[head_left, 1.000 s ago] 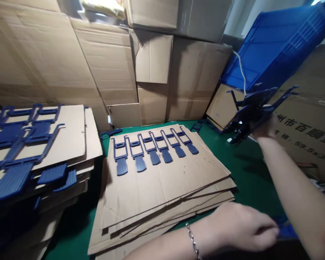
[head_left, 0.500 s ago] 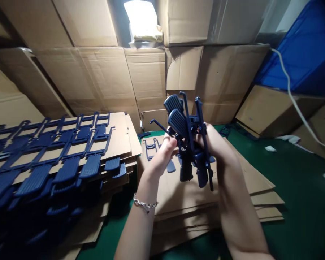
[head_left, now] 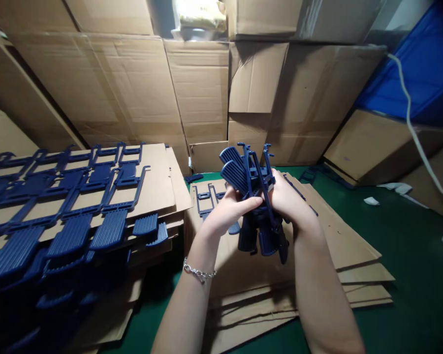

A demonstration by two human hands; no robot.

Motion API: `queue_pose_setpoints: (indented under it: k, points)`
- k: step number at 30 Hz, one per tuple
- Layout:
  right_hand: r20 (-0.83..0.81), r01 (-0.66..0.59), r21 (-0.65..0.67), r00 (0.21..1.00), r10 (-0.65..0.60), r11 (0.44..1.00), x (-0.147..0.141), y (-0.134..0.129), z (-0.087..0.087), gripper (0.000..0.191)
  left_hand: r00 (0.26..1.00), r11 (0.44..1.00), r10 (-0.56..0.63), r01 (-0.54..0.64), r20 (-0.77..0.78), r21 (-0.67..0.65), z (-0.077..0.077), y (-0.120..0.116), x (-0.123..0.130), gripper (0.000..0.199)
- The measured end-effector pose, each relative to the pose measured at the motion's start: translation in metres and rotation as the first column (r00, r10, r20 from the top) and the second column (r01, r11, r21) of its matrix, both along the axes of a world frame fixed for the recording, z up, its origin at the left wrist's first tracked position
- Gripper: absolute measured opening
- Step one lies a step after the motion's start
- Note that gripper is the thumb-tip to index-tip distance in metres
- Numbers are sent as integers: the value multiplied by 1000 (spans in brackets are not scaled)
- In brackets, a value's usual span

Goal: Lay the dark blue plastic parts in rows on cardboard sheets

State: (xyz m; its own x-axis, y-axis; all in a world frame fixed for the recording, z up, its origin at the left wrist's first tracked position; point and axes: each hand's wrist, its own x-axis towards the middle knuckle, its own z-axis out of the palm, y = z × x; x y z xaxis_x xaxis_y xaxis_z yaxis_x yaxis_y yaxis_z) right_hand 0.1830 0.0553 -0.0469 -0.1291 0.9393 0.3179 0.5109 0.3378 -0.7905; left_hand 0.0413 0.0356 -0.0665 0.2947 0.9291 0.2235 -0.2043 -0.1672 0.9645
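A bundle of dark blue plastic parts [head_left: 253, 196], with ribbed paddles and thin hooked frames, is held up between both hands over a cardboard stack. My left hand [head_left: 231, 209], with a silver chain bracelet at the wrist, is closed on its left side, the thumb lying across the front. On the right side my right hand [head_left: 286, 196] grips the same bundle; its fingers are mostly hidden behind the parts. Behind my left hand, a similar blue frame [head_left: 205, 199] lies on the stacked cardboard sheets [head_left: 328, 233].
Rows of blue frames with ribbed paddles [head_left: 109, 228] cover layered cardboard [head_left: 157, 182] at the left. Cardboard boxes [head_left: 133, 88] form a wall behind. At the right are a blue crate [head_left: 409, 73], a white cable [head_left: 409, 113] and white scraps [head_left: 371, 201] on the green surface [head_left: 409, 236].
The camera view has tilted and shifted. The bundle's paddles and frames have turned and sit closer together, and my left thumb has moved across its front. More frames show beside my right hand.
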Motion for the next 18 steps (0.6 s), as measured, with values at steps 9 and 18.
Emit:
queue_pose_setpoints:
  k: [9, 18]
  points:
    - [-10, 9, 19, 1000, -9, 1000, -26, -21, 10, 64, 940, 965, 234, -194, -249, 178, 21, -13, -14, 27]
    - [78, -297, 119, 954, 290, 947, -31, -32, 17, 35, 737, 805, 577, -440, -352, 398, 36, -28, -34, 29]
